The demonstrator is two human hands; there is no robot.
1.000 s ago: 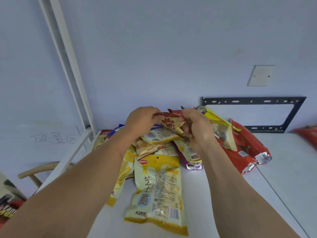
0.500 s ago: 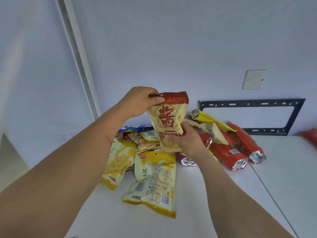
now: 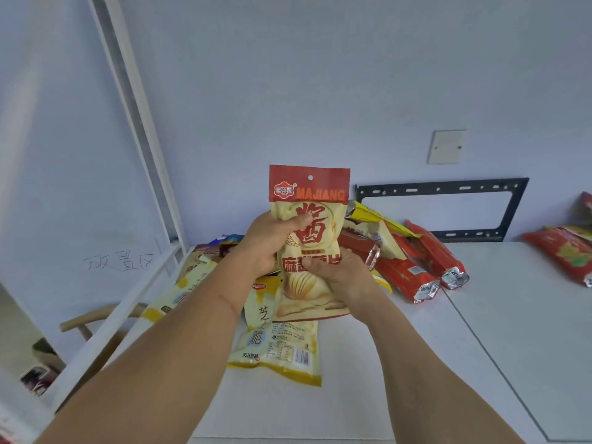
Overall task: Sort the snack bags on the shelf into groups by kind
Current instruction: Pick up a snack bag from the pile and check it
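Observation:
A cream snack bag with a red top marked MAJIANG (image 3: 309,200) is held upright above the pile. My left hand (image 3: 267,243) grips its left side, thumb across the front. My right hand (image 3: 339,277) grips its lower right part. Below it a yellow bag (image 3: 282,344) lies flat on the white shelf (image 3: 352,395). More yellow bags (image 3: 189,283) lie to the left. Red bags (image 3: 416,267) with silver ends lie to the right, a yellow one on top of them.
A black metal bracket (image 3: 442,187) leans on the wall behind the red bags. More red bags (image 3: 567,254) lie at the far right. A white shelf post (image 3: 134,123) rises at the left, with a wooden chair (image 3: 89,322) below it.
The MAJIANG bag came up out of the pile and now stands upright, facing me. My left hand slid from its top edge down to its side; my right hand holds lower.

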